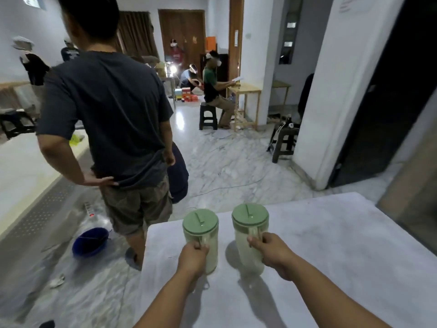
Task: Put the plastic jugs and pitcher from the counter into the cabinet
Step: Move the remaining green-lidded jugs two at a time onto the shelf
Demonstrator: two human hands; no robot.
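Two pale green plastic jugs with darker green lids stand upright on a white counter [331, 245]. My left hand [192, 255] is closed around the handle of the left jug [201, 224]. My right hand [272, 250] grips the handle of the right jug [250, 218]. Both handles face me. Each jug's base casts a shadow on the counter, and I cannot tell whether either base is lifted. No cabinet is identifiable in view.
A person in a dark T-shirt [106, 110] stands with their back to me just left of the counter's corner. A blue basin [90, 241] and a power strip [88, 208] lie on the marble floor. A white pillar [343, 91] and dark doorway are at right.
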